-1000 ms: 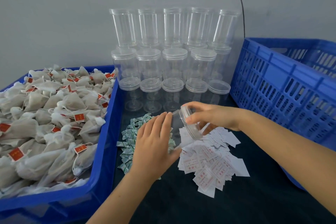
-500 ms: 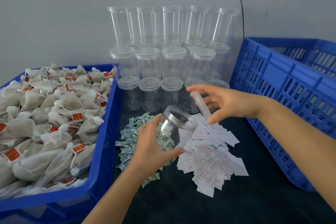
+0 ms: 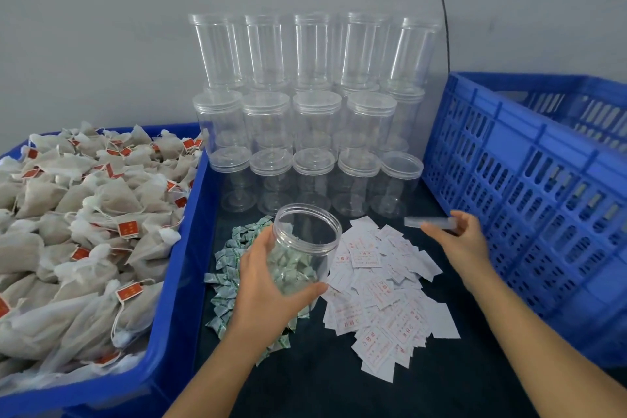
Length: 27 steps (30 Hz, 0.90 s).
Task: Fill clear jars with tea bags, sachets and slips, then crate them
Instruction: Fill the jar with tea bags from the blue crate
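My left hand (image 3: 268, 282) grips an empty clear jar (image 3: 305, 244), mouth open and upward, above the pile of green sachets (image 3: 230, 268). My right hand (image 3: 458, 241) holds the jar's clear lid (image 3: 429, 222) edge-on, low over the dark table beside the blue slatted crate (image 3: 529, 187). White paper slips (image 3: 383, 302) with red print lie spread between my hands. Tea bags (image 3: 78, 227) with red tags fill the blue bin (image 3: 179, 288) on the left.
Several lidded clear jars (image 3: 315, 132) are stacked in tiers against the grey wall behind the work spot. A black cable (image 3: 442, 3) runs down the wall. The dark table cloth (image 3: 322, 383) shows in front of the piles.
My right hand took the lid off the jar and carried it right, toward the crate. My left hand tipped the jar upright, its open mouth now facing up.
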Tool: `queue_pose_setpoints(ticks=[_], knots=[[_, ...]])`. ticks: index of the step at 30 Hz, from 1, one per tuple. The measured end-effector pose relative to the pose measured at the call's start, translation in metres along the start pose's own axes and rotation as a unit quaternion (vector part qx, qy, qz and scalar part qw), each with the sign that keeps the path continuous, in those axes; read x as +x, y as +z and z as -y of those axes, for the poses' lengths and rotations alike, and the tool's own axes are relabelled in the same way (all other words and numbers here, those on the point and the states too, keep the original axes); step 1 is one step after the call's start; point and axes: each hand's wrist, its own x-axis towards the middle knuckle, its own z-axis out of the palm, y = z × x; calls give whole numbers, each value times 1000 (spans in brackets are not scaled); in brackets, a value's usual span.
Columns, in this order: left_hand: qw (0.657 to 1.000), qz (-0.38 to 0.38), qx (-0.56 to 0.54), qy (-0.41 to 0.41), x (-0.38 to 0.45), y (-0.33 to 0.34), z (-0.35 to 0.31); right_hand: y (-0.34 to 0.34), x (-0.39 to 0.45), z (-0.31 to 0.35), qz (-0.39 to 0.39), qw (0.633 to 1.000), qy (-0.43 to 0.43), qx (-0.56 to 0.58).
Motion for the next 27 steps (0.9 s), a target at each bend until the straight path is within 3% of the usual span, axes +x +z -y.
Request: queue_pose_setpoints(ticks=[4, 11, 14, 16, 17, 19, 21, 22, 25, 27], knots=[[999, -3, -28, -18, -1, -2, 1, 6, 7, -23, -59, 994, 10, -96], [997, -47, -59, -15, -4, -8, -6, 13, 21, -27, -35, 970, 41, -236], [996, -71, -49, -19, -7, -10, -9, 9, 14, -5, -5, 969, 39, -242], [995, -82, -43, -28, -7, -12, -11, 11, -8, 17, 2, 980, -17, -196], [995, -85, -38, -33, -8, -12, -13, 15, -27, 31, 31, 987, -53, -147], [995, -90, -27, -40, -9, -14, -19, 33, -80, 62, 190, 974, -120, -41], [995, -93, -17, -41, -12, -16, -27, 61, -126, 85, 363, 917, -168, -9], [995, -95, -8, -38, -15, -19, -31, 76, -140, 91, 404, 896, -184, 3], [993, -96, 58, -24, -26, -37, -40, 109, -162, 108, 419, 888, -178, 72], [993, -58, 104, -11, -34, -58, -46, 123, -164, 110, 411, 886, -189, 97]])
